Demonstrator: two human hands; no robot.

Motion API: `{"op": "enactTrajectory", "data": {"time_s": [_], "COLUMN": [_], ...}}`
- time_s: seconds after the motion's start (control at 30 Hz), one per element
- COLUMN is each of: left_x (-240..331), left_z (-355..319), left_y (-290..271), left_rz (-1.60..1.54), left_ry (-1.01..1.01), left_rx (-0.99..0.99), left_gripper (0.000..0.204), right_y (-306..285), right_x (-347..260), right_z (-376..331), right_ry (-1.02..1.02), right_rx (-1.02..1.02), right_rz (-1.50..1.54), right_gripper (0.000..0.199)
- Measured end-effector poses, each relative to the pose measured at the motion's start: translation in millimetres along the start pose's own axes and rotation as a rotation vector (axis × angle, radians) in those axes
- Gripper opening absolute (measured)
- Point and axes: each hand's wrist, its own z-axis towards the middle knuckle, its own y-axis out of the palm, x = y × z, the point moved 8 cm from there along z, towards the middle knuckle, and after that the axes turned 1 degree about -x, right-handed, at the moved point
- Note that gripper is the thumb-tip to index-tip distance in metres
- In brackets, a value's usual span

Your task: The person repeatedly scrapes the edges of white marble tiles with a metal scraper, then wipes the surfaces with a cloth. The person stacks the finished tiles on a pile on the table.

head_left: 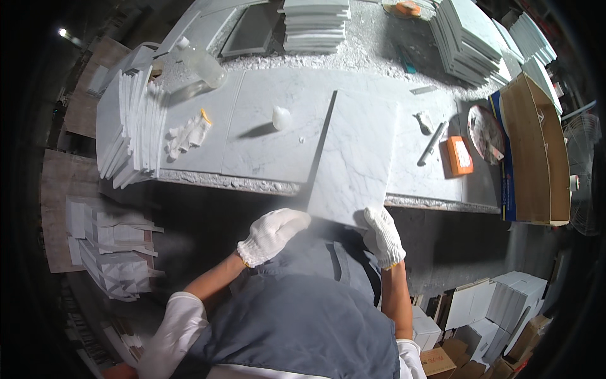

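A white, grey-veined marble tile (356, 151) lies tilted across the front edge of the workbench, its near end sticking out toward me. My left hand (275, 236), in a white knit glove, is closed on the tile's near left corner. On the near right corner my right hand (383, 237), gloved the same way, grips with the thumb on top. The fingers under the tile are hidden. Left of the tile stands a small white bottle (281, 118). A spare white glove (189, 134) with a yellow cuff lies farther left on the bench.
Stacked tiles stand at the bench's left end (132, 123), at the back (315, 28) and at the back right (470, 41). Right of the tile lie a metal bar (433, 144), an orange box (459, 156) and a round dish (485, 134). A cardboard box (533, 151) stands at the right end.
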Motion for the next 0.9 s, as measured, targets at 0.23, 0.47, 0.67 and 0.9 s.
{"op": "enactTrajectory", "data": {"time_s": [0.23,0.47,0.67,0.9], "left_x": [-17,-35,-85,-122], "left_z": [23,41,32,56], "left_y": [-35,-51,-110,-149], "left_rz": [-0.097,-0.018,0.090,0.166], "left_ry": [-0.082,-0.061,-0.298,-0.821], "left_rx": [0.130,0.105,0.295,0.159], "left_gripper": [0.018,0.013,0.015,0.039], "right_y": [11,14,11,2], "right_x": [-36,-111,-209,-308], "right_z": [-6,-24,4,105], "right_ry": [0.022,-0.101,-0.492,-0.292], "right_rx": [0.094,0.243,0.223,0.138], "right_rz": [0.291,-0.127,-0.787,0.239], "right_gripper": [0.038,0.029,0.023,0.015]}}
